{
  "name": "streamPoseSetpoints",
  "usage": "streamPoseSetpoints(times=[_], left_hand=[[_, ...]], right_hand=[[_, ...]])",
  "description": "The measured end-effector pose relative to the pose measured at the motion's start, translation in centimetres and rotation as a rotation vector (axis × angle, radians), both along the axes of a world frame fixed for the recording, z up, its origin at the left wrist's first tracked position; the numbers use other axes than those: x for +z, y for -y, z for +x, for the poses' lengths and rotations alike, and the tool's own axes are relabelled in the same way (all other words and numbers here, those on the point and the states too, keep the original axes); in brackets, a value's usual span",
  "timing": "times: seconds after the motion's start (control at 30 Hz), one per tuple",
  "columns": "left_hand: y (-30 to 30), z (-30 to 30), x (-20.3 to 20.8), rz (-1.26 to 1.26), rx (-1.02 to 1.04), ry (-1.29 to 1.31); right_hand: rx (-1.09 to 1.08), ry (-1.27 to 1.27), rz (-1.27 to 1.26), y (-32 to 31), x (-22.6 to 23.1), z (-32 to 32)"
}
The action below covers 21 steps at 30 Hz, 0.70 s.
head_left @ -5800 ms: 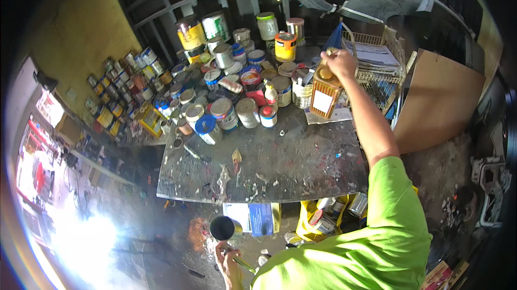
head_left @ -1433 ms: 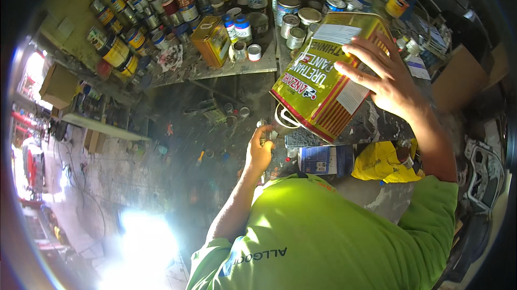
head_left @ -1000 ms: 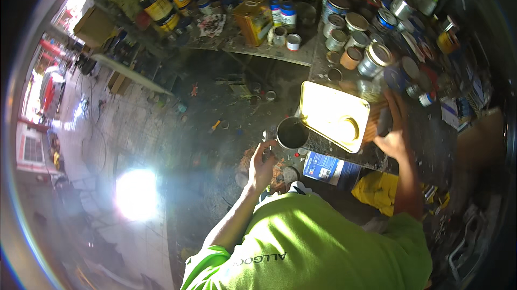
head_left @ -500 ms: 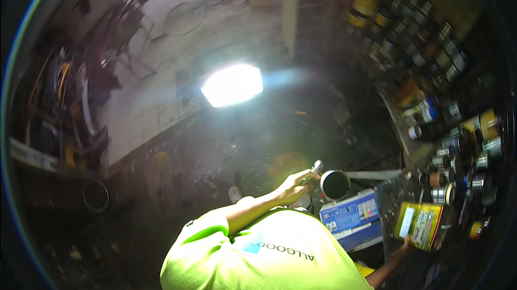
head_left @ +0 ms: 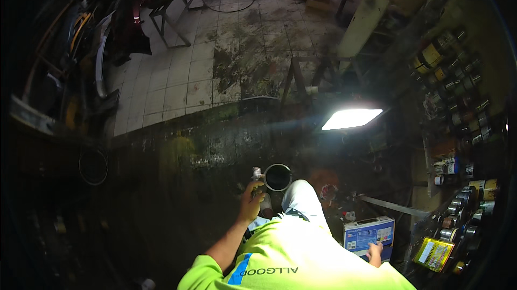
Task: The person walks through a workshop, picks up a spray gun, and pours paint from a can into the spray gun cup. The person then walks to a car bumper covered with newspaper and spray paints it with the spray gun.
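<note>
Two hands show: the left hand and the right hand. There is one open round cup, one blue-and-white box, and one yellow rectangular tin. The small cans crowding the shelves at right are too many to count.

Bright yellow-green shirt, bare forearms

The short-sleeved shirt has a blue stripe with dark lettering near the left hand; pale trousers sit just beside it.
</note>
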State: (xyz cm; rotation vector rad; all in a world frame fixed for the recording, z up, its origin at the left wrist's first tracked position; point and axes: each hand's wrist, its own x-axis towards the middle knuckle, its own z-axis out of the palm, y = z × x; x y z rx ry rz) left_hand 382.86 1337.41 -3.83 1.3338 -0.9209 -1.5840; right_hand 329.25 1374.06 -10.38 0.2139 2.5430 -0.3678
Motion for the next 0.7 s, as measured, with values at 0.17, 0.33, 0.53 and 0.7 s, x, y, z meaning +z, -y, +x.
streamPoseSetpoints(times=[0.17, 0.33, 0.53, 0.7], left_hand=[[11.1, 4.8, 0.1, -0.062, 0.178, -0.107], [23.1, 9.8, -1.5, -0.053, 0.292, -0.122], [35.9, 16.0, 0.2, 0.016, 0.378, -0.024], [45.5, 19.0, 2.3, 0.019, 0.464, -0.031]], right_hand=[[0.416, 0.619, -0.106, 20.8, -1.7, 12.0], [0.899, 0.325, -0.013, 36.7, -5.4, 18.3], [0.772, 0.568, -0.486, 57.6, -15.7, 31.1], [0.647, 0.588, -0.617, 72.3, -10.7, 37.5]])
